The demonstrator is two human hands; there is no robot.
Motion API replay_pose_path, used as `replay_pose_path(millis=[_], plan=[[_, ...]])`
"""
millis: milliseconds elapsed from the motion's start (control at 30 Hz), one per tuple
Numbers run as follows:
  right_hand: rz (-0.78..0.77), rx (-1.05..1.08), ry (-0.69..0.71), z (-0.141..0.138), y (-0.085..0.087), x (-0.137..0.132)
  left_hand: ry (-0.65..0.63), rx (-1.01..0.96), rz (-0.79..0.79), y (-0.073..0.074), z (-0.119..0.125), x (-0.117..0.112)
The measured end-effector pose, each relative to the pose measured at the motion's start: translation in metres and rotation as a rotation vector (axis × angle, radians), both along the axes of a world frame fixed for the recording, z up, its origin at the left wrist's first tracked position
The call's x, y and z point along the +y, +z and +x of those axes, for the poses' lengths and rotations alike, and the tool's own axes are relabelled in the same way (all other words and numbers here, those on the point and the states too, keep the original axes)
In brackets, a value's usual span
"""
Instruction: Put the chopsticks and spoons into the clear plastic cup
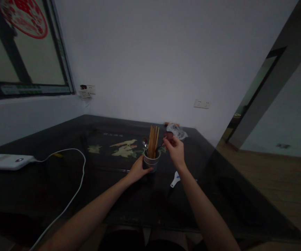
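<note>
A grey cup [151, 163] stands upright on the dark table, filled with a bunch of wooden chopsticks [153, 141]. On its left side a metal spoon [145, 142] leans with its bowl up. My left hand [137, 170] is wrapped round the cup's left and front. At the cup's right rim, my right hand [175, 150] pinches the upper part of a second spoon [162, 144], whose thin dark handle slants down into the cup; the fingers partly hide it. Below my right wrist lies a white spoon [175, 179], partly covered by the forearm.
The glossy black table [108, 198] has a bird picture inlaid in its top. Crumpled clear plastic [177, 131] lies near the wall. On the left sits a white device [7, 162] with a white cable [83, 167] curving to the front edge. A dark flat object [240, 200] rests at right.
</note>
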State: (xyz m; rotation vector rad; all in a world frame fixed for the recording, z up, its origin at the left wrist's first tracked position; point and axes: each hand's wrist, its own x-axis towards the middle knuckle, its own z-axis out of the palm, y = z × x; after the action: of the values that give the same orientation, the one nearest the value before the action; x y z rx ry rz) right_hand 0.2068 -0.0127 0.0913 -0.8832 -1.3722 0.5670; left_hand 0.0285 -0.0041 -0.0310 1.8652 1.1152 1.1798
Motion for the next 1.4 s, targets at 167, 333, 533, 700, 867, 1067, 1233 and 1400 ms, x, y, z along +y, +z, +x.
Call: replay_pose_path(millis=[167, 333, 533, 700, 867, 1067, 1233, 1400], plan=[[-0.114, -0.173, 0.035, -0.015, -0.020, 0.027, 0.018, 0.026, -0.015, 0.003, 0.000, -0.002], [-0.166, -0.340, -0.031, -0.017, -0.041, 0.040, 0.043, 0.051, -0.016, 0.002, 0.001, -0.001], [-0.176, -0.554, -0.165, -0.019, -0.055, 0.040, 0.010, 0.028, 0.009, -0.004, 0.000, 0.003], [-0.175, -0.683, -0.251, -0.022, -0.052, 0.032, 0.011, 0.054, 0.025, -0.005, -0.001, 0.003], [-0.170, -0.746, -0.293, -0.023, -0.046, 0.025, 0.006, 0.042, 0.032, -0.003, 0.000, 0.003], [-0.145, -0.781, -0.313, -0.025, -0.039, 0.016, 0.008, 0.039, 0.018, -0.003, 0.000, 0.003], [-0.107, -0.866, -0.368, -0.032, -0.030, 0.002, 0.002, 0.012, 0.030, -0.007, -0.001, 0.006], [-0.091, -0.878, -0.416, -0.038, -0.025, -0.005, -0.008, -0.015, 0.024, -0.004, 0.001, 0.004]])
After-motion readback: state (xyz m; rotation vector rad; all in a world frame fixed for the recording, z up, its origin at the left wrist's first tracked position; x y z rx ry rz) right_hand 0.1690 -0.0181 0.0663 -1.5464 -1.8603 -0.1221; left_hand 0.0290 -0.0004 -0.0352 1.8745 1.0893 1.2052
